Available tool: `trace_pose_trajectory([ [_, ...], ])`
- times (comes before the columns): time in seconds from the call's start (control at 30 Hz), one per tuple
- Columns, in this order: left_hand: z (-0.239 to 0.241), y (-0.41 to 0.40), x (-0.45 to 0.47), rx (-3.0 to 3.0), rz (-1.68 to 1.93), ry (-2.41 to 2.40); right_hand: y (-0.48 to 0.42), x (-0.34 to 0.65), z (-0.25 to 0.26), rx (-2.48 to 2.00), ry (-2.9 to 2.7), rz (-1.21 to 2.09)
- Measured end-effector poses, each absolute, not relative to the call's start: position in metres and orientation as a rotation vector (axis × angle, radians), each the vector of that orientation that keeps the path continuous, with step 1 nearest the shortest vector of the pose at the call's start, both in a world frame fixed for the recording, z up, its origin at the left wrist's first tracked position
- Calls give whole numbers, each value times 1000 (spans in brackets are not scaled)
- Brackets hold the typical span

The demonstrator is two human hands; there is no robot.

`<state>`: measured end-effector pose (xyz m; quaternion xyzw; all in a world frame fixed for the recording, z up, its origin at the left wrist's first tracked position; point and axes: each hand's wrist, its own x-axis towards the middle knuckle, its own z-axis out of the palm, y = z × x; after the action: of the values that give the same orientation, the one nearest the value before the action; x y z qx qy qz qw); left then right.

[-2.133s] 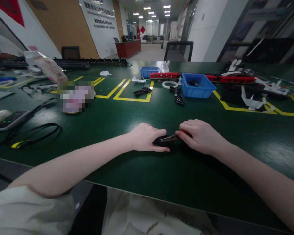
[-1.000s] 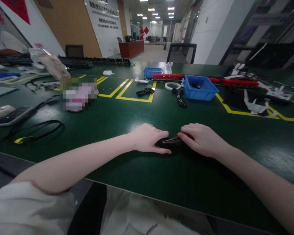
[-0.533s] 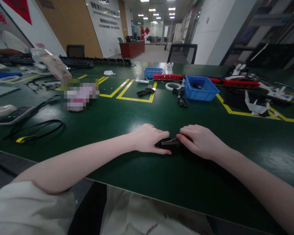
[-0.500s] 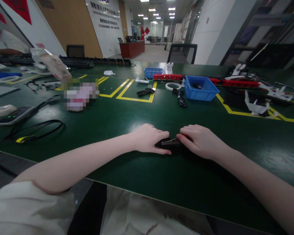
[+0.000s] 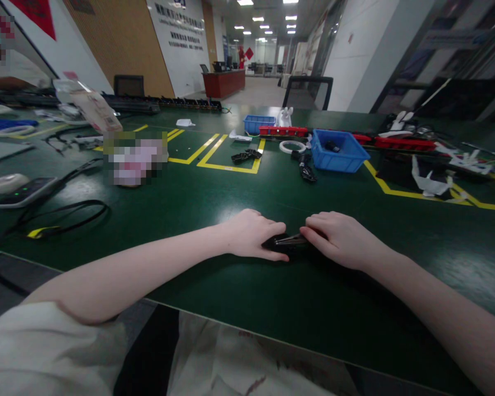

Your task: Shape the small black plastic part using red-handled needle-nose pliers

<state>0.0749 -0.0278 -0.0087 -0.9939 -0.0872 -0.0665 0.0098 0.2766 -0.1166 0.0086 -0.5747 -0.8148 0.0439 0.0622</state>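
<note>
My left hand (image 5: 253, 234) is closed around a small black part (image 5: 270, 242) just above the green table (image 5: 214, 291). The part's shape is mostly hidden by my fingers and thumb. My right hand (image 5: 336, 239) is wrapped around a tool with a slim grey metal tip (image 5: 289, 240), its handle covered by my palm. The tip points left and meets the black part between my hands; whether it grips the part I cannot tell.
Beyond my hands lie black parts (image 5: 246, 156), a black bundle (image 5: 305, 166), a white ring (image 5: 292, 146) and a blue bin (image 5: 339, 150). Left are a pixelated item, a bottle (image 5: 93, 104), a phone-like device (image 5: 27, 192) and a black strap (image 5: 76, 206). Someone sits far left.
My right hand has shifted very slightly to the right, and a little more of the metal tip shows. My left hand stays in place. The view has tilted minimally.
</note>
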Motion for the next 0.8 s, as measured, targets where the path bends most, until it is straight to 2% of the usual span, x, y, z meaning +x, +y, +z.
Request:
trace_pose_trajectory([
  [0.8, -10, -28, 75, -3092, -213, -288, -119, 272, 14, -1854, -2446, 152],
])
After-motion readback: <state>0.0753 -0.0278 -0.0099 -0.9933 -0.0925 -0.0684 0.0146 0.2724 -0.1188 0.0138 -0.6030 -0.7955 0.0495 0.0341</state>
